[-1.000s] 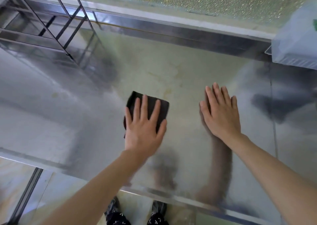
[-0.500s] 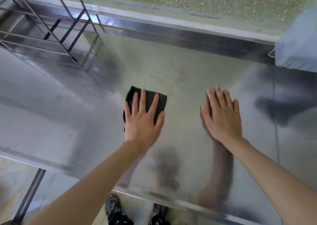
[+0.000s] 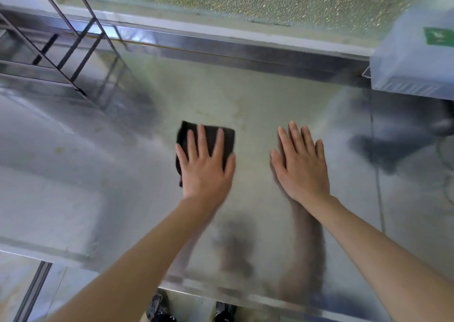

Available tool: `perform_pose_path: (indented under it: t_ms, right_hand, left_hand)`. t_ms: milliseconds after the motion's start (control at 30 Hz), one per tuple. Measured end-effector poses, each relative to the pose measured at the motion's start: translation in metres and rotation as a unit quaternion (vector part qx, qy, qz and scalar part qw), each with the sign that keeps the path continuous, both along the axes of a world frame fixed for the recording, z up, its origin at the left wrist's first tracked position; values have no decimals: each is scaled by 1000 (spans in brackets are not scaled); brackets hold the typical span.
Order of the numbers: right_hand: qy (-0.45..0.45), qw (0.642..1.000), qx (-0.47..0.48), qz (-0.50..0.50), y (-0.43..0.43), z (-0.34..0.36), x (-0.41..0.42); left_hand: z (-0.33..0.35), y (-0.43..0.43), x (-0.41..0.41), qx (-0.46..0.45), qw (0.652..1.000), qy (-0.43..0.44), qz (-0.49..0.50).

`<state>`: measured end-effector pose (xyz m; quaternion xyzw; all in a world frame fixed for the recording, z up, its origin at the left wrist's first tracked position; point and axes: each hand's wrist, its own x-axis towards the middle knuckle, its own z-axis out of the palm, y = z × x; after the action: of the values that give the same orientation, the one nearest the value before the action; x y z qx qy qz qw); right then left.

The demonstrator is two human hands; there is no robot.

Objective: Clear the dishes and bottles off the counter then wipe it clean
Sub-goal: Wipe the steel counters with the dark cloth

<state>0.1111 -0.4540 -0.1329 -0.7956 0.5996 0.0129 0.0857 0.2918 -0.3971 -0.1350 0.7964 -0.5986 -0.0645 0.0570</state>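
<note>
Brushed stainless-steel counter (image 3: 73, 199) under frosted glass, black wire rack (image 3: 49, 51) far left; the left hand (image 3: 206, 169) presses a dark folded wiping cloth (image 3: 208, 135) flat, fingers spread straight, cloth poking out ahead of the fingertips (yellowish smears lie just beyond); the right hand (image 3: 302, 167) rests flat alongside, empty.

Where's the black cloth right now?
In the head view, the black cloth lies on the steel counter near the middle, under the left hand, left of the right hand.
</note>
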Motion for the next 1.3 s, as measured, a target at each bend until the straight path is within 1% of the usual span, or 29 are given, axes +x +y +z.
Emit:
perform_pose_path:
  t_ms: [67, 100, 167, 233, 267, 333, 400, 467, 600, 700, 767, 867, 967, 1033, 1100, 1167, 1200, 1233, 1300]
  right_hand:
    - [5, 1000, -2, 3, 0, 0, -1]
    - [7, 1000, -3, 5, 0, 0, -1]
    - [5, 1000, -1, 5, 1, 0, -1]
    - [3, 1000, 0, 5, 1, 0, -1]
    - [3, 1000, 1, 4, 1, 0, -1]
    - [5, 1000, 2, 2, 1, -1, -1]
    - [4, 1000, 3, 0, 1, -1, -1]
    - [3, 1000, 7, 1, 0, -1, -1]
    - [7, 1000, 7, 7, -1, 0, -1]
    - [4, 1000, 9, 11, -2, 0, -1]
    - [5, 1000, 17, 13, -2, 1, -1]
    - [2, 999, 34, 21, -6, 5, -1]
    - [-64, 996, 64, 17, -40, 12, 2]
    - [-85, 996, 34, 2, -67, 13, 2]
    - [-50, 999, 0, -10, -83, 8, 0]
    - [-23, 1000, -7, -16, -86, 2, 0]
    - [-20, 1000, -4, -20, -85, 1, 0]
    - [-18, 1000, -2, -23, -84, 0, 0]
    - [-13, 1000, -4, -17, -84, 1, 1]
  left_hand:
    - [-2, 35, -24, -23, 998, -11, -62]
    - [-1, 52, -32, -19, 995, -11, -98]
    - [-1, 59, -26, -15, 988, 5, -153]
    - [-2, 35, -2, -34, 990, 5, -137]
    - [-1, 16, 12, -35, 994, 0, -99]
    - [2, -22, 38, 4, 1000, 12, -3]
    - [1, -40, 40, 28, 998, 16, 52]
    - [0, -34, 24, 28, 999, 11, 29]
    - [-5, 10, -11, -14, 993, -21, -112]
    - [-4, 25, -14, -11, 985, -31, -171]
    - [-3, 10, -4, -16, 986, -21, -166]
    - [1, -39, 19, -7, 997, 15, -73]
    - [1, -89, 40, 6, 1000, 15, -10]
    - [0, -112, 52, 0, 1000, 17, 22]
    - [-1, -127, 60, 2, 999, 23, 45]
    - [1, -128, 61, 9, 999, 21, 43]
    - [2, -123, 57, 12, 999, 19, 27]
    - [3, -115, 49, 11, 1000, 15, -4]
    - [3, -89, 22, -6, 995, 7, -99]
